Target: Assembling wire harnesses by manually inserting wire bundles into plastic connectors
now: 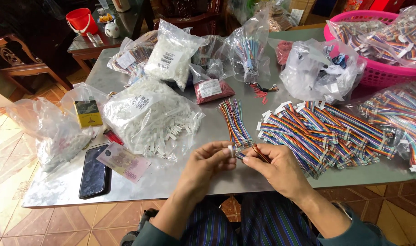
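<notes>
Fingers point(232, 154) pinching sm. white connector point(231, 149), rainbow wire bundle point(235, 122) fanned

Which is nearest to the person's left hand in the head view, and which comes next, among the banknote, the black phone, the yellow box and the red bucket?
From the left hand:
1. Banknote, lying on the table just to its left.
2. Black phone, further left, beside the banknote.
3. Yellow box, left and further up the table, under a clear bag.
4. Red bucket, far off on the side table at the top left.

I see a grey table point(180, 180) carrying bags of white connectors point(148, 119), rainbow wire bundles point(324, 134), a phone point(94, 171), a banknote point(123, 161), a pink basket point(376, 75)
</notes>
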